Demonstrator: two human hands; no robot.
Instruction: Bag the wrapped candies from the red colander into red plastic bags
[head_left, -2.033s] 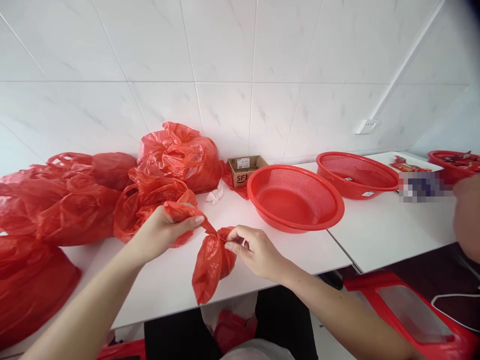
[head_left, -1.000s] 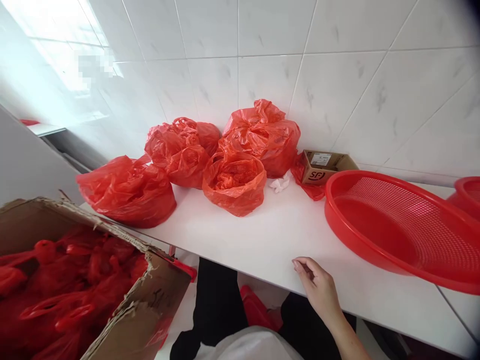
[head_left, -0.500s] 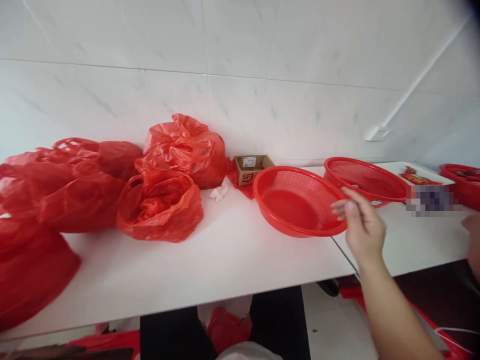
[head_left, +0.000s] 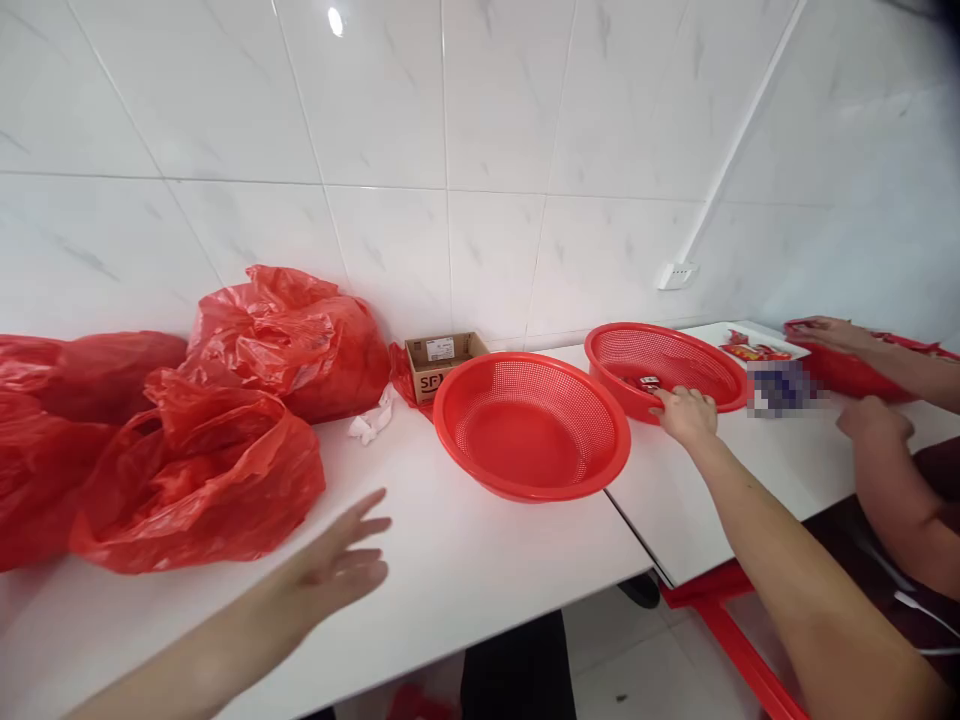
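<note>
My right hand (head_left: 688, 414) is at the near rim of a red plastic basket (head_left: 675, 343), its fingers curled over the edge. A few small pieces lie in the bottom of that basket, too small to name. My left hand (head_left: 343, 562) hovers over the white table (head_left: 450, 590) with fingers spread and nothing in them. Between my hands stands another red basket (head_left: 525, 485) with perforated sides and nothing inside. Nearest my left hand is an open red plastic bag (head_left: 292, 480).
More red bags (head_left: 292, 340) crowd the left side. A small cardboard box (head_left: 427, 385) and crumpled white tissue (head_left: 371, 418) lie by the wall. At right, a co-worker's hands (head_left: 874, 420) are near a third red container (head_left: 847, 368). A white tray (head_left: 795, 350) holds red packets.
The view has turned to the right. My right hand has gone from beside the nearer basket to the farther basket's rim. My left hand has come into view.
</note>
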